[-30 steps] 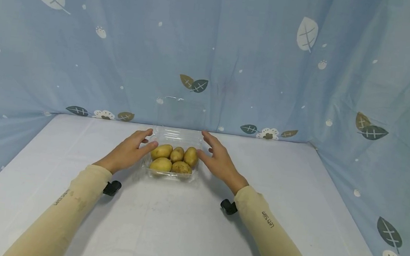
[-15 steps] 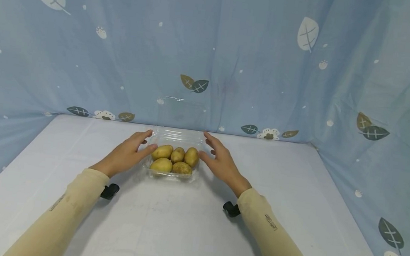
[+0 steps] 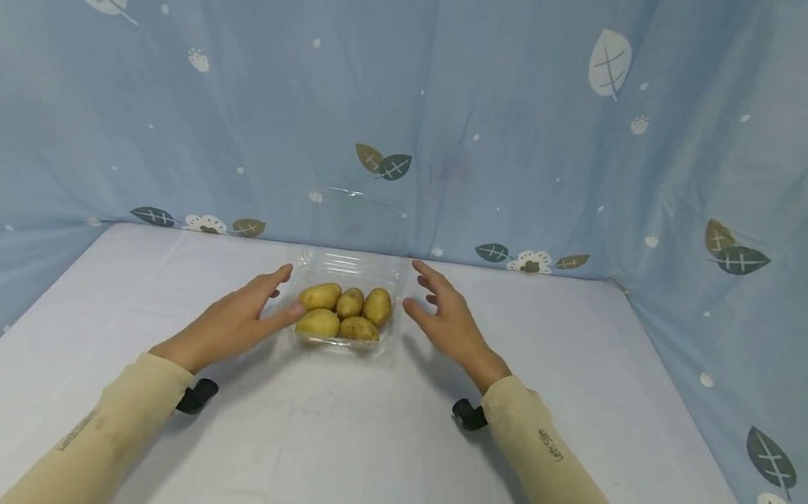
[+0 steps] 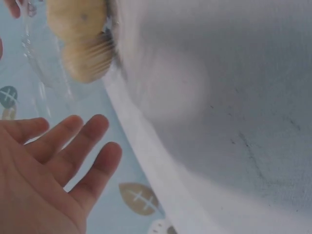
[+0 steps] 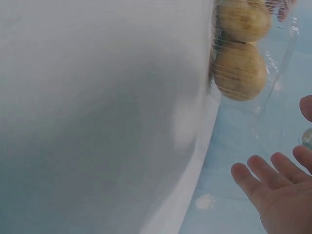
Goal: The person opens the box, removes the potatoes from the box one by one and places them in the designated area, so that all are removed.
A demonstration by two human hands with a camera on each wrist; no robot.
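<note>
A clear plastic clamshell box (image 3: 354,263) stands near the table's back edge with its lid (image 3: 358,223) raised against the curtain. Several yellow potatoes (image 3: 318,323) lie inside in two rows. My left hand (image 3: 230,322) is beside the box's left side, fingers extended and holding nothing; in the head view its thumb tip overlaps the box edge, and I cannot tell whether it touches. To the right, my right hand (image 3: 456,331) is apart from the box with its fingers spread and relaxed. Both wrist views show potatoes (image 4: 85,58) (image 5: 240,70) through the clear wall, beyond the extended fingers.
A white cloth covers the table (image 3: 346,451). Behind it and along the sides hangs a blue curtain (image 3: 242,104) printed with leaves and flowers. Small black devices (image 3: 470,414) sit at both wrists, over beige sleeves (image 3: 558,473).
Both hands have drawn outward from the box, the left towards the left and nearer, the right towards the right. The box, its raised lid and the potatoes stay in place.
</note>
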